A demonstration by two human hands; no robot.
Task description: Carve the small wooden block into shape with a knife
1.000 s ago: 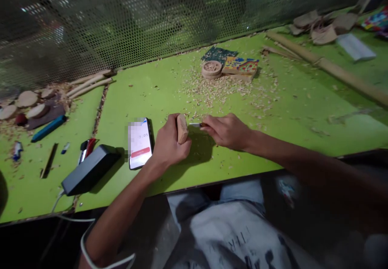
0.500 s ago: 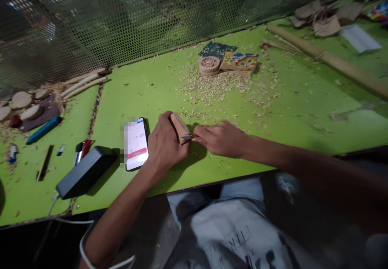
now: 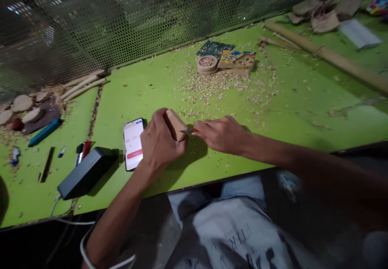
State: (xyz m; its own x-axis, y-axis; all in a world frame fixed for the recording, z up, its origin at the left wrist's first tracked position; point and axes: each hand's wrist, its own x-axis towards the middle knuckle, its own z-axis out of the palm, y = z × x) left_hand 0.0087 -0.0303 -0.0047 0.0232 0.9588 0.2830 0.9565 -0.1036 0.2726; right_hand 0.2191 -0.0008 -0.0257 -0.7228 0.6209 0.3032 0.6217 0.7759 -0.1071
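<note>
My left hand (image 3: 159, 135) is closed around a small wooden block (image 3: 176, 124), its pale top face turned up. A carving knife (image 3: 188, 131) is gripped in my right hand (image 3: 220, 133), the fingers wrapped round its handle so that most of the handle is hidden. The pointed blade reaches left to the near end of the block and appears to touch it. Just left of my left hand lies a lit phone (image 3: 133, 143) with a timer on its screen, partly covered by that hand.
Wood shavings (image 3: 209, 87) surround a round carved wooden piece (image 3: 207, 64) and a painted block (image 3: 237, 60). A black box (image 3: 86, 174) with a cable, a teal tool (image 3: 45, 132) and wood slices (image 3: 22, 103) lie left. A bamboo pole (image 3: 327, 55) lies right, before a mesh screen (image 3: 151, 22).
My left hand and the block have shifted slightly left and turned a little, covering more of the phone. The knife blade has moved slightly up, with less of it over the block.
</note>
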